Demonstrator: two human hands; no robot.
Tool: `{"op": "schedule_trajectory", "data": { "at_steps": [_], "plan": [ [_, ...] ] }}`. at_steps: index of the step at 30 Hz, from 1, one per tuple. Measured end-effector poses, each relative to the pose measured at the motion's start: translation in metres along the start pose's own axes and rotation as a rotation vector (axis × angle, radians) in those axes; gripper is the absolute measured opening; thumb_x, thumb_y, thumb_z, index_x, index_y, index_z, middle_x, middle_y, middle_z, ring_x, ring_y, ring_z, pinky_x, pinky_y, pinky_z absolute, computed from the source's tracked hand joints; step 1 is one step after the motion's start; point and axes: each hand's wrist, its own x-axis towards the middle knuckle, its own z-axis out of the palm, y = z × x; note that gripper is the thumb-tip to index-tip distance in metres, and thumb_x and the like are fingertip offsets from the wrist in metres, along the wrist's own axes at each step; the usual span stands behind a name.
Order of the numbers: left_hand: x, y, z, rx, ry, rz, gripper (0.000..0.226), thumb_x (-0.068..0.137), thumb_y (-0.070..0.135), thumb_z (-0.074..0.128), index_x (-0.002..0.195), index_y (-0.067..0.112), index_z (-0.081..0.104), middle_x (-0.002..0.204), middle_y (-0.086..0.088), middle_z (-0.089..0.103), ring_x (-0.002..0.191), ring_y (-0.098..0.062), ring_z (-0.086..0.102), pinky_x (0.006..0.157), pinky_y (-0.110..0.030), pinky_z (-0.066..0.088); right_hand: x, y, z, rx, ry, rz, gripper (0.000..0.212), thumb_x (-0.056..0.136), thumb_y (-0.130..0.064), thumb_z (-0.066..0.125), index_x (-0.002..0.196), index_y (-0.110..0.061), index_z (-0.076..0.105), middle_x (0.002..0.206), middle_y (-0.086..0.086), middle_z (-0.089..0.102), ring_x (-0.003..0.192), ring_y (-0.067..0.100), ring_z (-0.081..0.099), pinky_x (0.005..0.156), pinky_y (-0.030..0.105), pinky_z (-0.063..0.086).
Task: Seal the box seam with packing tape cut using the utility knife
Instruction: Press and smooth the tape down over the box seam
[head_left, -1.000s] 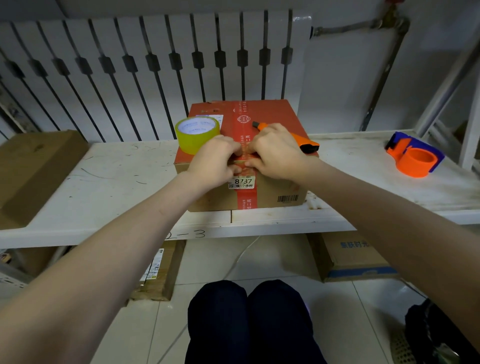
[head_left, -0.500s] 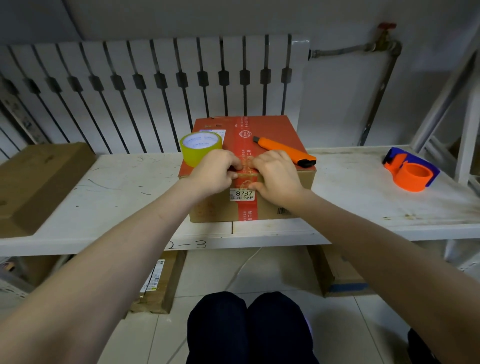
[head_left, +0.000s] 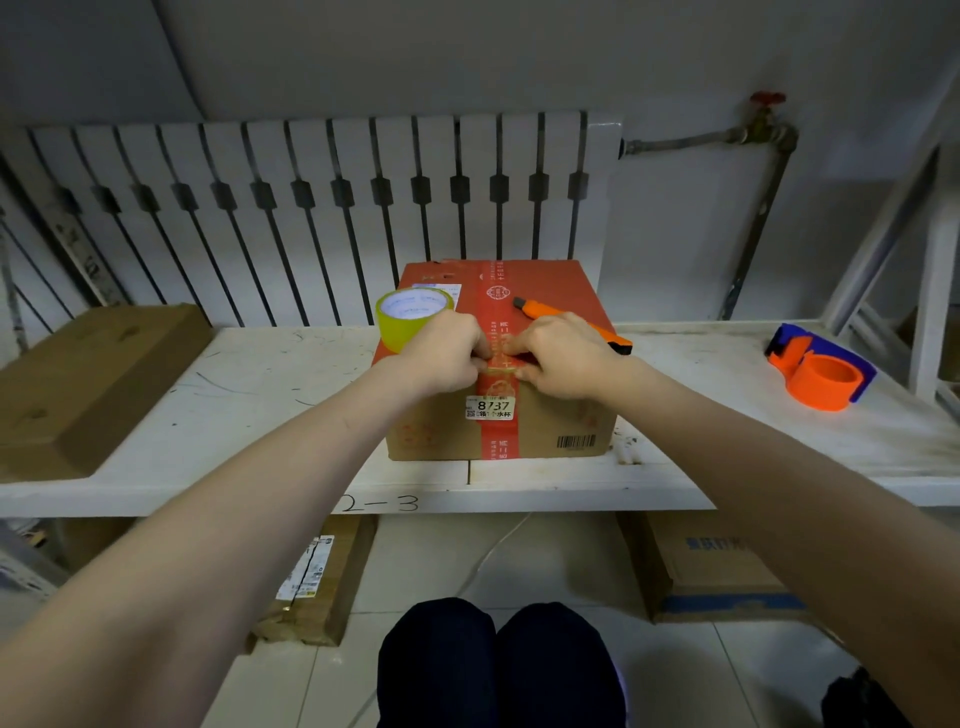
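Observation:
A cardboard box (head_left: 561, 426) with a red top and a red band down its middle seam stands on the white shelf (head_left: 249, 395). My left hand (head_left: 441, 353) and my right hand (head_left: 563, 358) meet at the box's front top edge. Their fingers are curled and pinch a short yellowish tape strip (head_left: 498, 368) that lies across the red band. A yellow packing tape roll (head_left: 410, 317) stands on the box top just behind my left hand. An orange utility knife (head_left: 550, 314) lies on the box top, partly hidden by my right hand.
An orange and blue tape dispenser (head_left: 821, 376) lies on the shelf at the right. A flat brown carton (head_left: 78, 384) sits at the left. A white radiator (head_left: 322, 208) stands behind the shelf. More cartons (head_left: 711, 566) lie on the floor below, by my knees (head_left: 498, 665).
Both hands stay pinched together at the box's front top edge. The view has tilted, so the box sits lower in frame and more of the knife shows.

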Motion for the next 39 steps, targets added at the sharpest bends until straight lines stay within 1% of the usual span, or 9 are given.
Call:
{"op": "schedule_trajectory", "data": {
  "at_steps": [2, 4, 9, 16, 22, 30, 34, 36, 39],
  "plan": [
    [-0.001, -0.003, 0.003, -0.063, 0.029, -0.027, 0.016, 0.084, 0.011, 0.060, 0.090, 0.007, 0.074, 0.093, -0.010, 0.074, 0.089, -0.027, 0.062, 0.073, -0.029, 0.044, 0.003, -0.003, -0.003, 0.031, -0.011, 0.025, 0.027, 0.085, -0.045, 0.057, 0.101, -0.027, 0.069, 0.088, -0.005, 0.066, 0.089, 0.019, 0.058, 0.076, 0.030, 0.040],
    [-0.001, -0.006, 0.008, -0.132, 0.076, -0.065, 0.015, 0.083, 0.013, 0.064, 0.092, 0.008, 0.075, 0.097, -0.009, 0.074, 0.093, -0.025, 0.064, 0.081, -0.033, 0.049, 0.008, -0.004, -0.003, 0.083, -0.003, 0.070, 0.030, 0.083, -0.051, 0.059, 0.086, -0.024, 0.070, 0.077, -0.005, 0.065, 0.078, 0.018, 0.059, 0.074, 0.034, 0.048],
    [-0.002, -0.008, 0.012, -0.228, 0.080, -0.066, 0.020, 0.081, 0.012, 0.069, 0.100, 0.006, 0.073, 0.108, -0.009, 0.072, 0.104, -0.022, 0.063, 0.092, -0.032, 0.048, 0.008, -0.004, 0.005, 0.167, 0.092, 0.151, 0.038, 0.078, -0.057, 0.062, 0.099, -0.027, 0.073, 0.097, -0.007, 0.073, 0.090, 0.015, 0.064, 0.081, 0.037, 0.052],
    [-0.009, -0.010, 0.020, -0.149, 0.112, -0.041, 0.028, 0.084, 0.007, 0.064, 0.112, 0.007, 0.068, 0.120, -0.009, 0.067, 0.116, -0.025, 0.058, 0.103, -0.032, 0.042, 0.004, -0.002, 0.022, 0.045, 0.195, 0.101, 0.035, 0.083, -0.053, 0.057, 0.101, -0.026, 0.072, 0.097, -0.007, 0.072, 0.099, 0.018, 0.058, 0.089, 0.038, 0.043],
    [-0.027, -0.006, 0.034, -0.024, 0.279, 0.056, 0.029, 0.080, 0.009, 0.058, 0.106, 0.004, 0.069, 0.107, -0.013, 0.072, 0.098, -0.034, 0.057, 0.089, -0.038, 0.048, -0.012, -0.007, 0.039, -0.011, 0.285, 0.090, 0.046, 0.081, -0.045, 0.059, 0.118, -0.019, 0.065, 0.121, -0.002, 0.067, 0.111, 0.020, 0.055, 0.092, 0.036, 0.034],
    [-0.028, -0.003, 0.029, 0.016, 0.222, 0.010, 0.040, 0.073, 0.006, 0.057, 0.112, 0.006, 0.066, 0.110, -0.011, 0.070, 0.101, -0.032, 0.053, 0.083, -0.042, 0.051, -0.013, -0.012, 0.042, -0.075, 0.304, 0.108, 0.043, 0.071, -0.038, 0.068, 0.105, -0.013, 0.065, 0.102, 0.002, 0.070, 0.103, 0.023, 0.057, 0.088, 0.036, 0.037],
    [-0.028, -0.001, 0.029, 0.073, 0.190, -0.018, 0.042, 0.071, 0.008, 0.053, 0.112, 0.010, 0.064, 0.105, -0.008, 0.070, 0.102, -0.027, 0.052, 0.070, -0.039, 0.053, -0.008, -0.012, 0.038, -0.064, 0.301, 0.139, 0.053, 0.069, -0.063, 0.057, 0.096, -0.018, 0.065, 0.095, -0.004, 0.069, 0.098, 0.018, 0.056, 0.090, 0.035, 0.034],
    [-0.026, 0.000, 0.025, 0.065, 0.167, -0.014, 0.041, 0.073, 0.008, 0.051, 0.111, 0.011, 0.064, 0.105, -0.009, 0.070, 0.101, -0.027, 0.052, 0.073, -0.039, 0.052, -0.001, -0.016, 0.035, -0.036, 0.324, 0.193, 0.053, 0.068, -0.068, 0.055, 0.088, -0.019, 0.063, 0.091, -0.004, 0.068, 0.093, 0.018, 0.056, 0.088, 0.037, 0.036],
    [-0.023, -0.008, 0.018, 0.026, 0.112, 0.019, 0.048, 0.075, -0.001, 0.047, 0.120, 0.010, 0.062, 0.119, -0.010, 0.067, 0.106, -0.028, 0.053, 0.090, -0.041, 0.048, 0.002, -0.018, 0.039, 0.017, 0.353, 0.220, 0.051, 0.067, -0.066, 0.061, 0.088, -0.019, 0.059, 0.092, -0.004, 0.064, 0.092, 0.019, 0.055, 0.085, 0.038, 0.037]
  ]
}}
